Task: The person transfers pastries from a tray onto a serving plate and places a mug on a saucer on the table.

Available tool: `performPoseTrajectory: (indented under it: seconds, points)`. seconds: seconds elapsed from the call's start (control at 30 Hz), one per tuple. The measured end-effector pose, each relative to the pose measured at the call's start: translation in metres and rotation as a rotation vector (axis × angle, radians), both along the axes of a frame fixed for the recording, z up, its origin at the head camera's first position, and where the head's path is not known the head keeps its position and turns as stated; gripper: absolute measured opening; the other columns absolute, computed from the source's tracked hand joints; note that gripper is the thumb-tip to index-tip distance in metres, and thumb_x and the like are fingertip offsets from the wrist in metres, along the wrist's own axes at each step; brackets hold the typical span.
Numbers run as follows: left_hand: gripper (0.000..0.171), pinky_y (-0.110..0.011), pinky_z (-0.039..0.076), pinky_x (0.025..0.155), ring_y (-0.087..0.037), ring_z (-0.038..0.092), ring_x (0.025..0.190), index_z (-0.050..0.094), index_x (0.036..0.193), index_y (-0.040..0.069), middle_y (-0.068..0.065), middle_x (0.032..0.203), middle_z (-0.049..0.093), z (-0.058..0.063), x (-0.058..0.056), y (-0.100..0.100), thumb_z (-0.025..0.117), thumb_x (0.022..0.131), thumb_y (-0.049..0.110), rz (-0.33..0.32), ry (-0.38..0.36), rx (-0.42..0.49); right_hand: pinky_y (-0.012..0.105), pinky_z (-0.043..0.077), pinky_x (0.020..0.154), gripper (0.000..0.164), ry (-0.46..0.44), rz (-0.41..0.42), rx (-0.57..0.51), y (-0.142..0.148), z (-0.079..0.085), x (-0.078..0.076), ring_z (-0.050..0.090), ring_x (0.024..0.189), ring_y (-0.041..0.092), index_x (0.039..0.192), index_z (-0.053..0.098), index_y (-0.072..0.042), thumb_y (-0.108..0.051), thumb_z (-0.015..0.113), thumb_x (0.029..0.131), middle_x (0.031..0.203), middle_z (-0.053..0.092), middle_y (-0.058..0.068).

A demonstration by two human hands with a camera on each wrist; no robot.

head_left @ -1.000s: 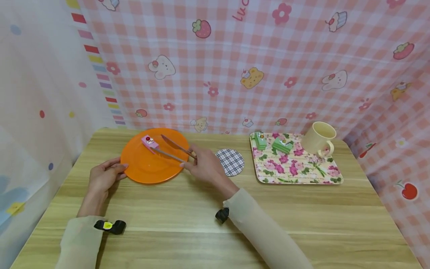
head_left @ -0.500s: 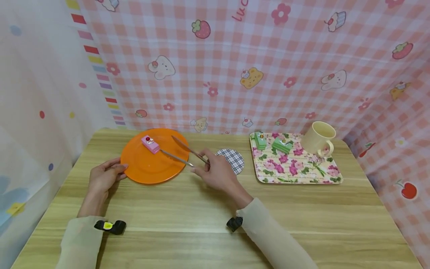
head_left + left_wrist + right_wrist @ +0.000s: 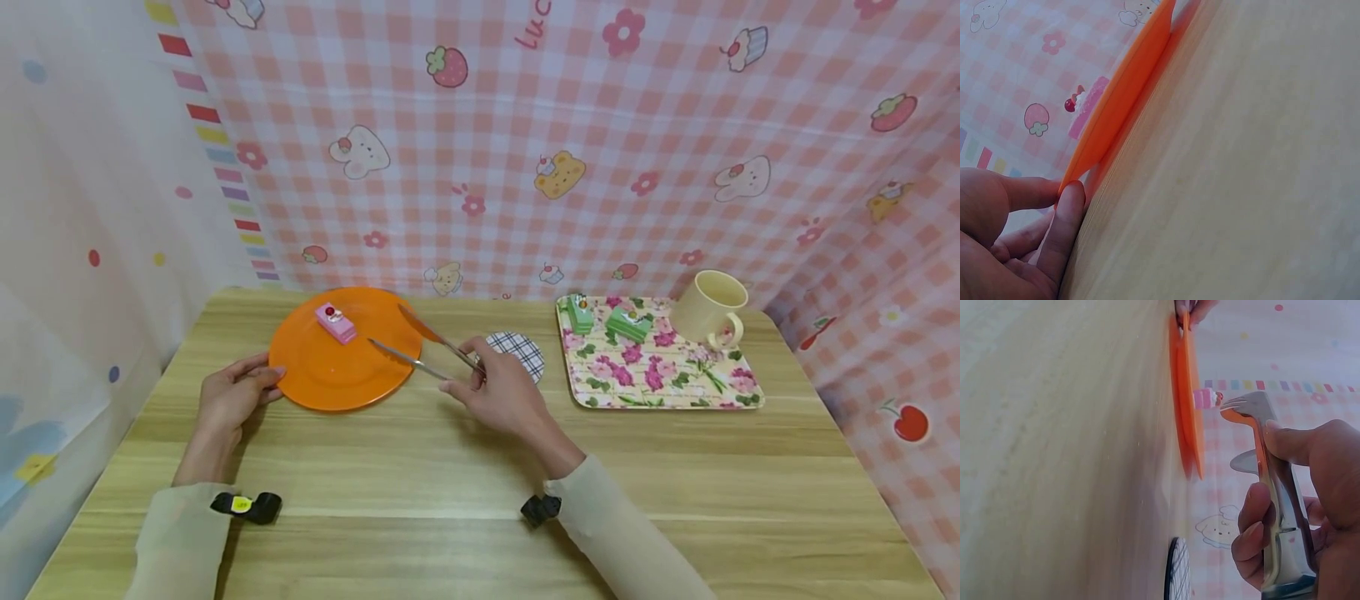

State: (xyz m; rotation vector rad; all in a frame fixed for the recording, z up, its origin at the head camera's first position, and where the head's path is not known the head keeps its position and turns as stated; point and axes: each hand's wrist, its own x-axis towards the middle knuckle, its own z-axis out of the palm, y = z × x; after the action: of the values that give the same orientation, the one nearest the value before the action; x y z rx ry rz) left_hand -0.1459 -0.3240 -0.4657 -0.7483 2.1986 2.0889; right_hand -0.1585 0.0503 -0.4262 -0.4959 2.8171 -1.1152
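My left hand (image 3: 234,396) pinches the near-left rim of an orange plate (image 3: 330,375) between thumb and fingers. A small pink toy cake slice (image 3: 335,323) with a red cherry on top lies on that plate. In my right hand (image 3: 510,396) are metal serving tongs (image 3: 1282,506), one end forked and the other a flat blade. The tongs' arms are spread apart with nothing between them, and their tips overlap the plate's right side in the head view. The cake slice is left of those tips.
A round checked coaster (image 3: 517,346) lies partly behind my right hand. To the right, a floral tray (image 3: 600,393) bears two green toy cake slices (image 3: 628,324) and a cream mug (image 3: 701,312). A pink checked curtain (image 3: 480,150) hangs behind the table.
My right hand has moved right with the tongs, whose tips have come away from the pink cake slice. The slice stays on the plate. My left hand has not moved.
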Motion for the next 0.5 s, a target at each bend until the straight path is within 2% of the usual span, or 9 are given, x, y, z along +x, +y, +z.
performPoseTrajectory:
  seconds: [0.23,0.5]
  points:
    - [0.059,-0.017,0.063,0.07,0.001,0.07,0.074,0.042,0.152,-0.006,0.018,0.081,0.068,0.0,0.0,-0.001,0.066,0.099,0.005,-0.012,0.006,-0.005,0.026,0.045,0.056,0.046,0.021,-0.032,-0.03,0.013,0.001,0.001,0.052,0.061,0.014,0.123,0.06,-0.021,-0.046,0.078,0.089,0.074,0.061,-0.004]
    - [0.059,-0.017,0.063,0.07,0.0,0.07,0.073,0.044,0.151,-0.005,0.017,0.08,0.068,0.0,0.001,0.0,0.066,0.098,0.004,0.003,0.011,0.009,0.026,0.046,0.056,0.051,0.042,-0.049,-0.025,0.031,0.004,0.0,0.054,0.063,0.013,0.128,0.06,-0.016,-0.044,0.079,0.089,0.075,0.063,-0.003]
